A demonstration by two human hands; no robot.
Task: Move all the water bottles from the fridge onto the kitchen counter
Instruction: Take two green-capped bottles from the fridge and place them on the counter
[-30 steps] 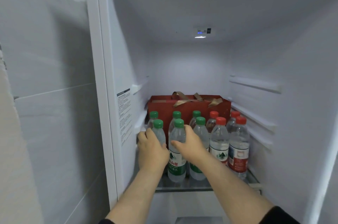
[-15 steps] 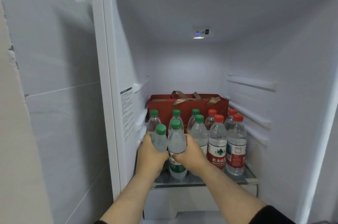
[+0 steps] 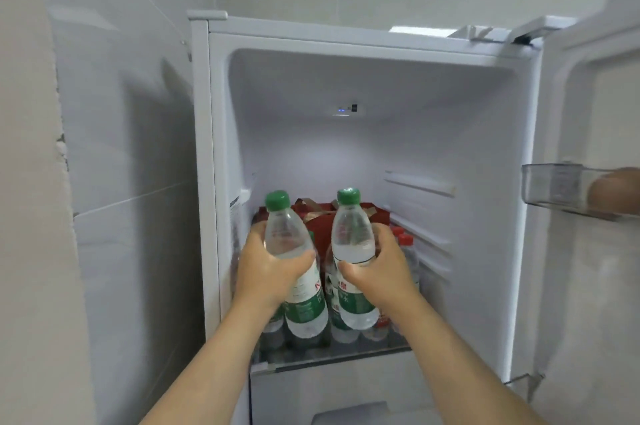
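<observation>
My left hand [image 3: 268,268] grips a clear green-capped water bottle [image 3: 287,237] upright in front of the open fridge [image 3: 346,147]. My right hand [image 3: 377,268] grips a second green-capped water bottle [image 3: 353,234] beside it. Both bottles are lifted off the glass shelf [image 3: 329,355] and held out in front of it. Several more bottles stand on the shelf behind my hands, mostly hidden; red-capped bottles [image 3: 403,241] show at the right.
A red gift box [image 3: 318,220] with a gold ribbon sits at the back of the shelf. The fridge door [image 3: 595,251] stands open on the right with a clear door bin [image 3: 554,187]. A tiled wall [image 3: 121,182] runs close on the left.
Both hands have lifted their bottles off the shelf and drawn them out toward me. The view has pulled back, showing the fridge top and door.
</observation>
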